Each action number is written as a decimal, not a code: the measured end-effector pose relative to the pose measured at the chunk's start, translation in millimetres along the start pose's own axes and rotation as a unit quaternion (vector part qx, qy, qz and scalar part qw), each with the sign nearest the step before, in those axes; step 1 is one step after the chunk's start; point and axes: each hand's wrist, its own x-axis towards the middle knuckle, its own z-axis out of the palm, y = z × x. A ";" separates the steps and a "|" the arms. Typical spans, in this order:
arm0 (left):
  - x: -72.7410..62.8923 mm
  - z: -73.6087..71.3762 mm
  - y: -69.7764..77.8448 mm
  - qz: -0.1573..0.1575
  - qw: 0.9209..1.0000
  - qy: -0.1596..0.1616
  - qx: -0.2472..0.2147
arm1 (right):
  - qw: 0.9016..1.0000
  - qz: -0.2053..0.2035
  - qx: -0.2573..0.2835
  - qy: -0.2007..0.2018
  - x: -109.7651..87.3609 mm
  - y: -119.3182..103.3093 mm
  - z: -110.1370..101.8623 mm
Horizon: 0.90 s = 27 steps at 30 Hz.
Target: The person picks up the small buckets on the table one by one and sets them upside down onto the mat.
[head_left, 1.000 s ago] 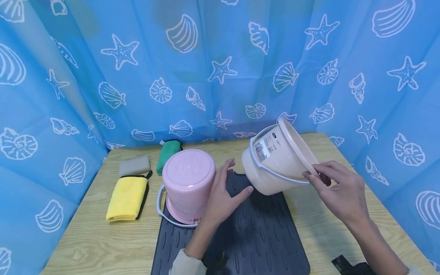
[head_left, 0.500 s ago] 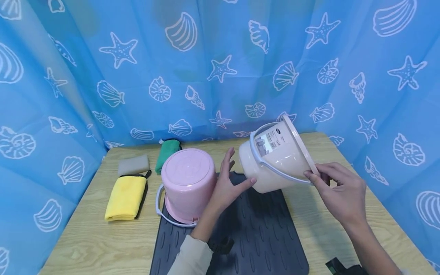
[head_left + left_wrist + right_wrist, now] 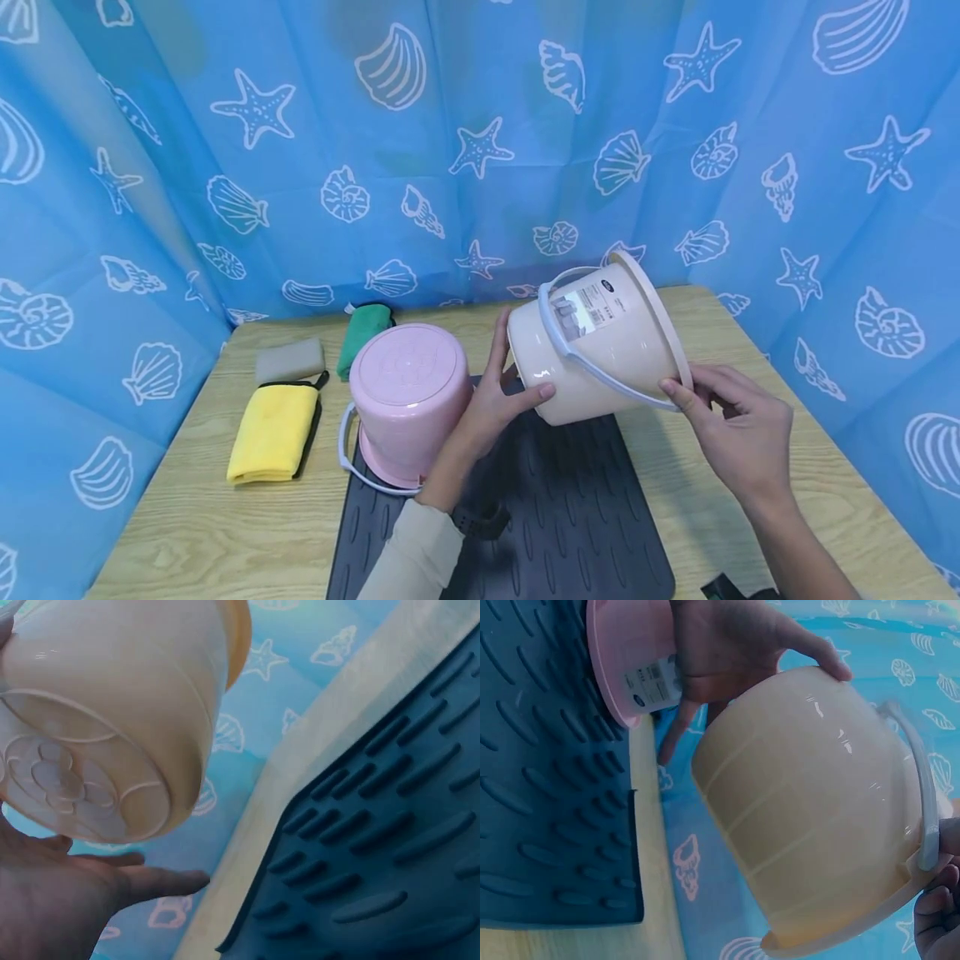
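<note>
A cream bucket (image 3: 600,337) hangs tilted above the mat, its mouth to the right and its base to the left. My right hand (image 3: 738,429) pinches its rim, thumb near the grey handle's end. My left hand (image 3: 495,408) is spread at the base with straight fingers. In the right wrist view, the left thumb (image 3: 821,656) lies along the bucket's side. The left wrist view shows the moulded base (image 3: 82,772) over the open left palm. A pink bucket (image 3: 408,400) stands upside down just left of that hand, its handle fallen to the mat.
A dark ribbed mat (image 3: 570,517) covers the middle of the wooden table (image 3: 187,533). To the left lie a yellow cloth (image 3: 273,433), a grey sponge-like block (image 3: 288,361) and a green cloth (image 3: 365,337). A blue shell-print curtain (image 3: 480,208) surrounds the table.
The cream bucket has moved slightly left and turned, its label showing more to the front. My left hand has come up to its base. The pink bucket has not moved.
</note>
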 end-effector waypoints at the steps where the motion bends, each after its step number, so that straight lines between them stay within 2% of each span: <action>1: 1.0 0.3 0.6 0.002 1.000 -0.003 -0.005 | 1.000 0.000 0.002 0.001 -0.6 1.0 -0.1; 6: 6.6 2.2 4.6 0.028 1.000 0.001 -0.006 | 1.000 0.013 0.010 0.004 -1.4 3.4 -1.3; 14: 11.7 3.0 19.2 0.066 0.998 0.005 -0.010 | 0.997 0.077 0.030 -0.005 -4.3 4.7 1.6; 20: 9.6 5.6 43.3 0.078 0.994 0.036 0.063 | 0.994 0.103 0.020 -0.025 -4.9 6.7 0.0; 27: 9.3 5.3 64.2 0.103 0.984 0.054 0.134 | 0.994 0.068 -0.019 -0.080 -4.4 7.5 -8.8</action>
